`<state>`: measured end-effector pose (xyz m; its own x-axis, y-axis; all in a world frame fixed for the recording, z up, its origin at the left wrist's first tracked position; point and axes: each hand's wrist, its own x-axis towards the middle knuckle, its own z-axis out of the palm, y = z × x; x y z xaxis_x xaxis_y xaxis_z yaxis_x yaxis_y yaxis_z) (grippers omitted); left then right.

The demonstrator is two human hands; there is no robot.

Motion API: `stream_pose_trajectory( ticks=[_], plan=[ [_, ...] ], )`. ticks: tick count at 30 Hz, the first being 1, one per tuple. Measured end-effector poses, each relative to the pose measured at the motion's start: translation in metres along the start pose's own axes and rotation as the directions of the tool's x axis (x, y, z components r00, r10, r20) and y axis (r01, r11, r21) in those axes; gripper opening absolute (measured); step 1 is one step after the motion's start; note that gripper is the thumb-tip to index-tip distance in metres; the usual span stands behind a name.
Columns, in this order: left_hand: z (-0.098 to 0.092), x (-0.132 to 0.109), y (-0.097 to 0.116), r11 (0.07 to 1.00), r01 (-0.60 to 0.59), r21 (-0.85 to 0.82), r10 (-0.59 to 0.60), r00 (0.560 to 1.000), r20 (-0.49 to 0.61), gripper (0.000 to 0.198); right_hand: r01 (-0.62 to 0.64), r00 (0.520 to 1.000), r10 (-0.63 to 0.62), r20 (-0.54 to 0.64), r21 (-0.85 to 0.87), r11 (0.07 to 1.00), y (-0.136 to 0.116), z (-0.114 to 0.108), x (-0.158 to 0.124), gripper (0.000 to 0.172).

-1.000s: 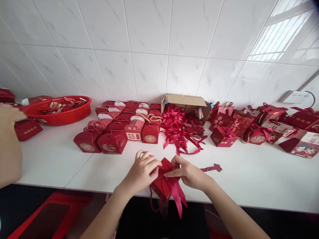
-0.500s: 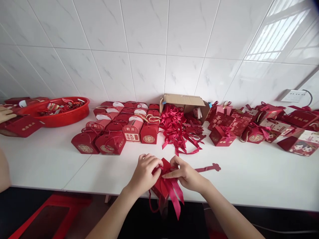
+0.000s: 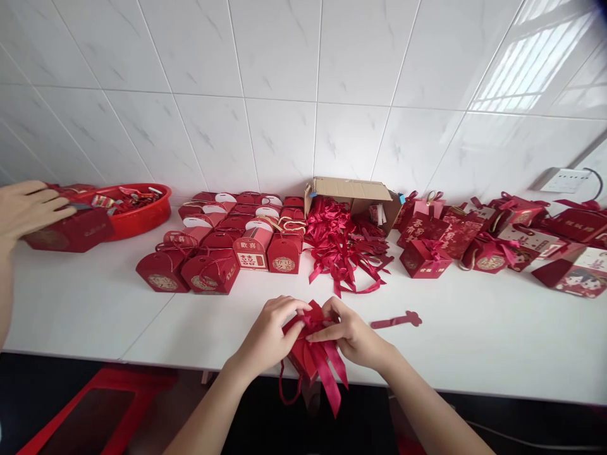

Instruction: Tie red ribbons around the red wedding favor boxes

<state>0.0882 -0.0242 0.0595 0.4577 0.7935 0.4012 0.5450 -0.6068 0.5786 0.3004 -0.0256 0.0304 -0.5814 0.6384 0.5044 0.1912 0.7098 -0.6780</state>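
Observation:
A small red gift box [image 3: 300,361] sits at the table's front edge, with a cord handle looping down on its near left. A glossy red ribbon [image 3: 331,387] is gathered at its top, and two long tails hang towards me. My left hand [image 3: 270,332] has thumb and forefinger closed on the ribbon at the knot. From the other side, my right hand [image 3: 356,336] pinches the ribbon with curled fingers, its forefinger pointing across to the knot. The fingers partly hide the knot. Just right of my right hand lies a dark red paper strip [image 3: 397,321] with a flower-shaped end.
Behind my hands lie a heap of ribbons [image 3: 329,230] and an open cardboard box [image 3: 351,188]. Rows of red boxes [image 3: 208,273] stand left, ribboned boxes [image 3: 427,259] right. At far left, another person's hand [image 3: 35,205] holds a box beside a red basin [image 3: 142,218].
My left thumb and forefinger have parted slightly, showing more of the knot; my right hand hardly moved. The other person's hand and its box have moved right, in front of the basin.

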Motion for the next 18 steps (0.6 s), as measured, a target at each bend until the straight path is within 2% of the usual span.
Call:
stream_pose_trajectory(
  ticks=[12, 18],
  plan=[
    [0.010, 0.005, -0.002, 0.996, -0.084, -0.035, 0.082, 0.995, -0.061, 0.022, 0.000, 1.000, 0.000, -0.004, -0.022, 1.000, -0.002, 0.000, 0.000, 0.039],
    [0.016, 0.004, -0.009, 0.972, -0.234, 0.038, 0.236, 0.968, -0.086, 0.023, 0.000, 1.000, -0.001, -0.025, -0.020, 1.000, 0.000, 0.003, 0.000, 0.044]
  ],
)
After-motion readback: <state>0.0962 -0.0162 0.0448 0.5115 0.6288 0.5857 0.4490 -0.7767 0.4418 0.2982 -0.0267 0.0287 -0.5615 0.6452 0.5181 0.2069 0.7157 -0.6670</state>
